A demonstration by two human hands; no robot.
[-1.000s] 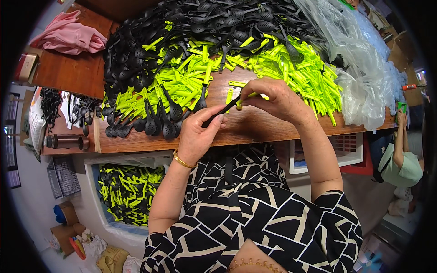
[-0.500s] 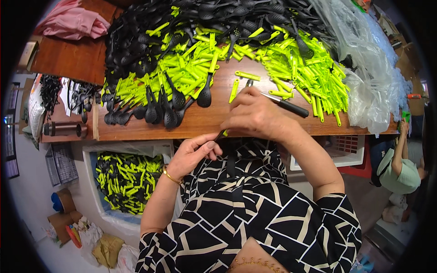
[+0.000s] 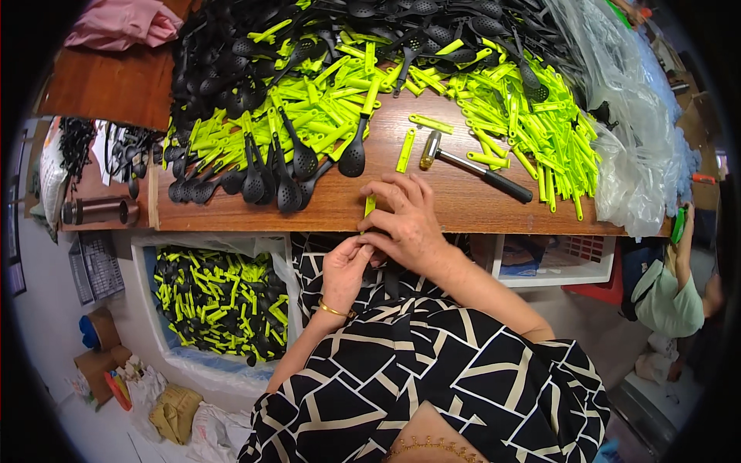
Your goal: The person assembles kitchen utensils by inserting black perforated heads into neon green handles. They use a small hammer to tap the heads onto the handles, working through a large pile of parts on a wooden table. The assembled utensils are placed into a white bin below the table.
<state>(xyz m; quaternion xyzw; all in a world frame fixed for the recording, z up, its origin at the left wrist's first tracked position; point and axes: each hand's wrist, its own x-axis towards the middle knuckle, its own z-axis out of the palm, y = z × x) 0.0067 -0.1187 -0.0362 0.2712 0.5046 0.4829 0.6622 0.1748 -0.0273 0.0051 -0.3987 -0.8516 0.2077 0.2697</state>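
Observation:
My right hand (image 3: pixel 409 228) is closed at the table's front edge, its fingers around a lime-green plastic handle (image 3: pixel 370 204) that points away from me. Just below, my left hand (image 3: pixel 345 272) is pinched together, its fingertips meeting the right hand's; what it holds is hidden. Ahead lies a hammer (image 3: pixel 478 170) with a black grip, and to its left are two loose green handles, one upright in view (image 3: pixel 405 150) and one crosswise (image 3: pixel 431 123). Black slotted spoons with green handles, one of them a finished-looking spoon (image 3: pixel 353 154), lie left of my hands.
Heaps of green handles (image 3: pixel 532 123) and black utensil heads (image 3: pixel 224 77) cover the table's far side. Clear plastic sheeting (image 3: pixel 629 170) hangs at right. Below the table stand a lined bin (image 3: pixel 144 289) of green-and-black utensils and a white crate (image 3: pixel 556 276). Another person (image 3: pixel 670 297) is at far right.
My right hand has moved left and nearer, away from the hammer, and meets my left hand. The left hand has shifted slightly right and down. A green handle now shows at the right fingers.

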